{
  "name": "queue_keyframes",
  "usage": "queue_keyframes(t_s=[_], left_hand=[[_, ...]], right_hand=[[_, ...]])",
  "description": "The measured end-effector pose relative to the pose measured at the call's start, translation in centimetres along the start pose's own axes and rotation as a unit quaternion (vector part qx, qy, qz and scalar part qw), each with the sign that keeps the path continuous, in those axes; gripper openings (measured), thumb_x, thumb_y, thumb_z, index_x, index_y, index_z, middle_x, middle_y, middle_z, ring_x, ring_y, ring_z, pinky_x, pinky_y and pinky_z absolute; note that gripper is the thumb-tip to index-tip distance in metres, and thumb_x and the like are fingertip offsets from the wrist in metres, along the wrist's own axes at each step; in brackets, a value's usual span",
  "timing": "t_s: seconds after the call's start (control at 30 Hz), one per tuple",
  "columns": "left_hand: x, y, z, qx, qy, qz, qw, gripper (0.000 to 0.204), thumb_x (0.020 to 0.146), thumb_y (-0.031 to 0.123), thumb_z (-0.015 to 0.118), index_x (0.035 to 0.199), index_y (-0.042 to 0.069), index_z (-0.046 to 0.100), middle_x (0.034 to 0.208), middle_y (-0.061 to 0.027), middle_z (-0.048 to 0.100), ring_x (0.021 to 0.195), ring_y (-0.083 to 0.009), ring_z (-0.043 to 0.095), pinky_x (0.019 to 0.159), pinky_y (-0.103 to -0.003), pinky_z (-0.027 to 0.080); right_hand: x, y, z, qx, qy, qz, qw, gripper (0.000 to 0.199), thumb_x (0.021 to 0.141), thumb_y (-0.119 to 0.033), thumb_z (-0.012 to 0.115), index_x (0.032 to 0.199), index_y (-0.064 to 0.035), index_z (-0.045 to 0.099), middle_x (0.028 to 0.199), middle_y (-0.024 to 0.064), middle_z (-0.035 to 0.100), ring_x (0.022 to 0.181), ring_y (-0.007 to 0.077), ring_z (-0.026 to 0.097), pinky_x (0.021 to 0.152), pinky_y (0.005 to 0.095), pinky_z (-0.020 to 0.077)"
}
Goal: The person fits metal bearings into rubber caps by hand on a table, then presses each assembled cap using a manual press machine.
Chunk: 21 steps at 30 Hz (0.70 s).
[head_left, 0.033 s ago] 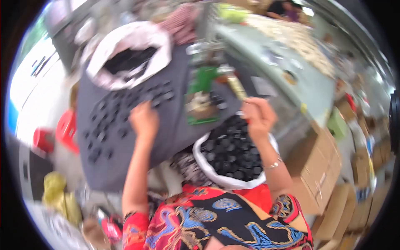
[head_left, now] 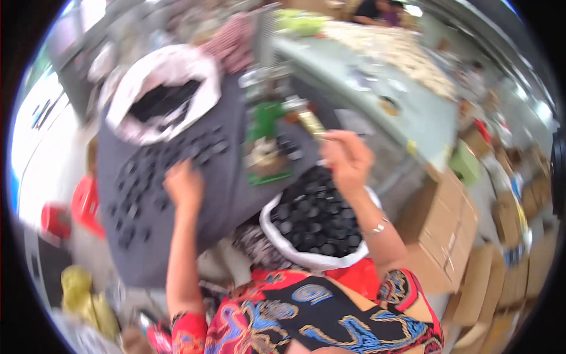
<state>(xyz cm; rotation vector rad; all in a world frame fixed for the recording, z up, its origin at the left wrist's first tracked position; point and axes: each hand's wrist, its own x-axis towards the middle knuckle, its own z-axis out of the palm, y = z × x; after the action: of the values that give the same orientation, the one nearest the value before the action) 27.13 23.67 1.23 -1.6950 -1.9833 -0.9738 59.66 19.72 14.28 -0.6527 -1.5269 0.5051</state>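
Observation:
My left hand (head_left: 184,184) is low over the grey cloth, its fingers curled down at the edge of the scattered small black caps (head_left: 135,194). Whatever is in those fingers is hidden. My right hand (head_left: 349,159) closes at the lower end of a yellowish lever handle (head_left: 311,123). The handle belongs to a small hand press with a green base (head_left: 268,121). A pale, blurred part (head_left: 263,152) sits on this base, and a few dark pieces (head_left: 289,147) lie just right of it. Below my right hand, a white bag (head_left: 271,233) holds many round black caps (head_left: 318,212).
A white sack (head_left: 209,76) with black pieces stands at the back left of the grey-covered table (head_left: 147,259). Right of me is a cardboard box (head_left: 439,242). A pale green table (head_left: 348,76) carries a cream heap behind. Red stools (head_left: 88,203) stand left.
The whole view has shifted, so everything sits further left in the picture. Both hands keep nearly the same places over the cloth and at the handle.

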Motion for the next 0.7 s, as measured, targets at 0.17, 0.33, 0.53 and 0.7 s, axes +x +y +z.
queue_keyframes(t_s=[0.17,0.33,0.53,0.7], left_hand=[[-1.4,-5.2,1.8,0.126,-0.130,-0.013,0.983,0.030,0.075,0.014,0.065,0.105,0.007,0.065,0.103,-0.0106,0.065,0.105,-0.0302,0.056,0.084,-0.048,0.042],[-0.9,-3.8,2.4,0.110,-0.130,0.008,0.985,0.030,0.075,0.008,0.066,0.105,0.006,0.065,0.098,-0.0108,0.065,0.097,-0.0308,0.058,0.081,-0.047,0.042],[-0.6,-4.6,2.2,0.072,-0.130,-0.018,0.989,0.036,0.072,0.007,0.070,0.108,0.007,0.066,0.097,-0.0114,0.066,0.097,-0.0305,0.058,0.082,-0.047,0.042],[-0.5,-4.6,2.2,0.076,-0.127,-0.017,0.989,0.037,0.071,0.008,0.070,0.108,0.008,0.066,0.096,-0.0112,0.066,0.096,-0.0303,0.059,0.083,-0.046,0.042]], right_hand=[[7.2,-2.0,1.3,0.086,-0.038,0.096,0.991,0.008,0.089,-0.007,0.057,0.092,-0.0017,0.062,0.066,-0.0014,0.056,0.049,0.0045,0.049,0.045,0.0210,0.0398],[12.3,-2.7,0.7,0.038,-0.044,0.084,0.995,0.014,0.092,-0.011,0.057,0.092,0.0026,0.063,0.065,-0.0001,0.055,0.046,0.0048,0.050,0.041,0.0203,0.0407],[14.9,-2.0,1.4,0.058,-0.046,0.090,0.993,0.016,0.092,-0.012,0.057,0.091,0.0022,0.064,0.061,0.0003,0.055,0.045,0.0055,0.051,0.042,0.0201,0.0417],[15.0,-2.2,1.5,0.049,-0.044,0.097,0.993,0.016,0.092,-0.013,0.058,0.091,0.0025,0.064,0.059,0.0011,0.055,0.044,0.0064,0.051,0.041,0.0202,0.0402]])
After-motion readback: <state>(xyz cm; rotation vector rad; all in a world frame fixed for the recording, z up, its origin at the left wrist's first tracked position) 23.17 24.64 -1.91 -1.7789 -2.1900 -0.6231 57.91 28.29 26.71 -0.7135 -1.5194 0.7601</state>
